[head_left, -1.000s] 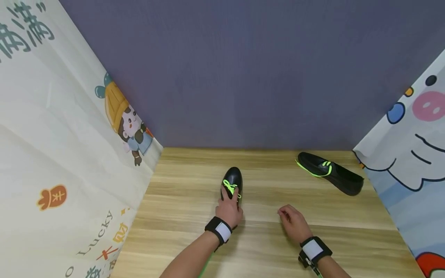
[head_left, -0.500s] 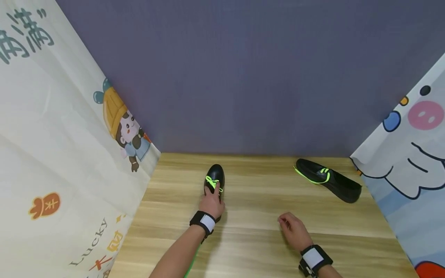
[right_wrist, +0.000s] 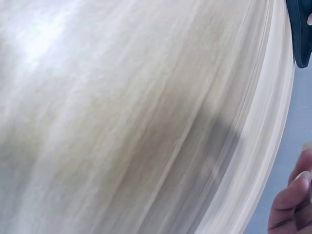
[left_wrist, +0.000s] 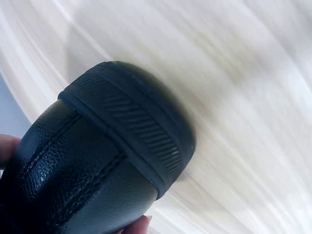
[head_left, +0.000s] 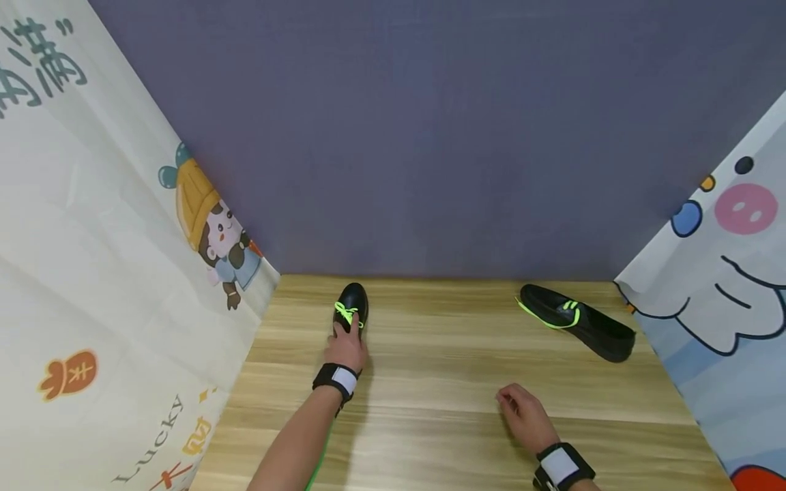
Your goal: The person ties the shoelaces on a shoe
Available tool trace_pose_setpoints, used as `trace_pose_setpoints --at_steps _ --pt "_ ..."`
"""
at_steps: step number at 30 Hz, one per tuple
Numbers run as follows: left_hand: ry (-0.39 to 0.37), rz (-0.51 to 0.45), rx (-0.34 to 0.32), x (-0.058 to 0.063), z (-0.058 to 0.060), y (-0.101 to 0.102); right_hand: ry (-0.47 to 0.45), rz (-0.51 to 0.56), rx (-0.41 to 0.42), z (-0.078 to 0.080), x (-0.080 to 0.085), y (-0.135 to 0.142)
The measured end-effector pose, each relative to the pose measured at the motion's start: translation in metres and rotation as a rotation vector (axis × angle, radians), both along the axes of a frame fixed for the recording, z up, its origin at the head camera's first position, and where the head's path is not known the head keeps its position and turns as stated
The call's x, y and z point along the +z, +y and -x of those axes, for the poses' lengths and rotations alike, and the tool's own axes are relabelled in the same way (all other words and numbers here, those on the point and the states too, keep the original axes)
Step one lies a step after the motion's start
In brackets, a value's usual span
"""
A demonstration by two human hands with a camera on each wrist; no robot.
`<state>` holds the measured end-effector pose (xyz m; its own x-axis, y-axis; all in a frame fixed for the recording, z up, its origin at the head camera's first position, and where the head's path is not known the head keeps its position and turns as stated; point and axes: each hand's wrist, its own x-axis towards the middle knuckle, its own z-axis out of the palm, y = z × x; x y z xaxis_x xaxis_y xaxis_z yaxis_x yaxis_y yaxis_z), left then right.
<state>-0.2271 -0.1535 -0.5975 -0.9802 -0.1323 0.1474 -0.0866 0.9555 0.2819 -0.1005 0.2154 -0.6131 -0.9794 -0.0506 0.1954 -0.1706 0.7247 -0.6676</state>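
A black shoe (head_left: 354,295) with its neon-green lace tied in a bow stands at the table's left, toe toward the back wall. My left hand (head_left: 345,350) grips it from above, covering its rear part in the head view. In the left wrist view the ridged heel (left_wrist: 141,126) hangs close over the table, with fingertips (left_wrist: 139,225) showing at the shoe's sides. My right hand (head_left: 527,417) is loosely curled over the front right of the table, holding nothing. A second black shoe (head_left: 604,334) lies tilted at the back right, its green lace trailing loose.
The light wooden table (head_left: 442,354) ends against a grey-blue back wall (head_left: 399,136). A white printed cloth (head_left: 110,259) borders it on the left, another printed cloth (head_left: 718,273) on the right. A green cable runs along my left forearm.
My left hand has carried the bow-tied shoe leftward and slightly toward the back wall. The right hand and the second shoe stay about where they were, while the head view shifts a little.
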Motion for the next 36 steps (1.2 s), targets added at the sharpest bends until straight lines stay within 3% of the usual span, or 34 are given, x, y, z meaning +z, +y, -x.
trace_pose_setpoints --at_steps 6,14,19,27,31,36 --pt "-0.011 -0.004 0.027 0.002 0.007 -0.015 0.037 0.018 0.000 -0.005 0.000 0.005" --pt "-0.014 -0.009 0.060 0.006 0.003 -0.030 0.051 0.018 0.008 -0.009 -0.001 0.005" --pt "0.014 0.032 0.038 0.002 0.004 -0.032 0.028 0.011 0.017 -0.007 0.000 0.008" --pt "0.087 0.044 0.025 0.009 0.001 -0.023 0.148 -0.037 0.034 0.002 0.007 0.014" --pt "0.142 0.034 -0.025 0.017 -0.010 -0.013 0.101 -0.081 0.041 0.014 0.017 0.025" --pt "0.248 -0.071 -0.150 0.022 -0.028 0.009 0.093 -0.147 0.047 0.037 0.035 0.048"
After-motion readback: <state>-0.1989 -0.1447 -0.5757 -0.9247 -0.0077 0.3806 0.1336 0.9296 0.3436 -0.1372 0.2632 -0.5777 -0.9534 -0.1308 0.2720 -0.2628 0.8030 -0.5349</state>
